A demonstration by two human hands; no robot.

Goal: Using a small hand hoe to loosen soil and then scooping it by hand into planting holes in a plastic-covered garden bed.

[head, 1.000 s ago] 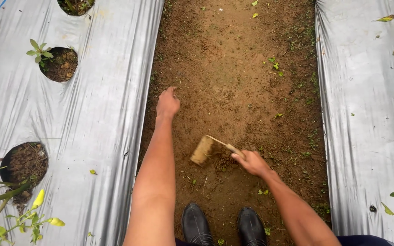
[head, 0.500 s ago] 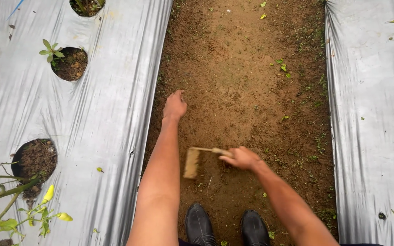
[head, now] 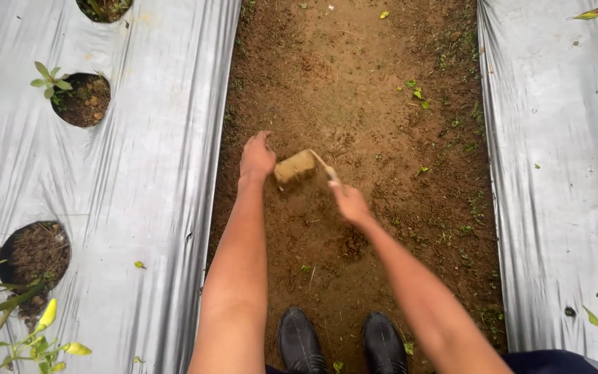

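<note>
Nearest the camera, two black boots [head: 340, 343] stand side by side on the bare soil path [head: 354, 76], toes pointing up the row. Both forearms reach forward from the bottom edge over the dirt.

The right hand [head: 349, 203] is closed around the thin handle of a small hand tool [head: 304, 166] — its grip is clenched on that handle, and the tool's blunt, mud-caked tan head sits just above the soil, to the left of the hand. The left hand [head: 257, 156] lies palm down near the left margin of the path, fingers loose and holding nothing; its grip is released, and the tool head is just beside it, nearly touching the heel of the hand.

The path runs as a brown strip between two sheets of silver plastic mulch. The left sheet [head: 140, 173] has its edge just beside the left hand; the right sheet [head: 555, 173] has its edge well apart from the right hand, with open soil between. Small green weeds [head: 417, 90] dot the right side of the path, thicker along that edge.

In the left sheet are round planting holes: a near hole [head: 32, 253] with dark earth, and a farther hole [head: 84, 100] with a small seedling [head: 50, 77] at its rim. Ahead of the hands the soil lies open to the top of the view — a few fallen leaves on it.
</note>
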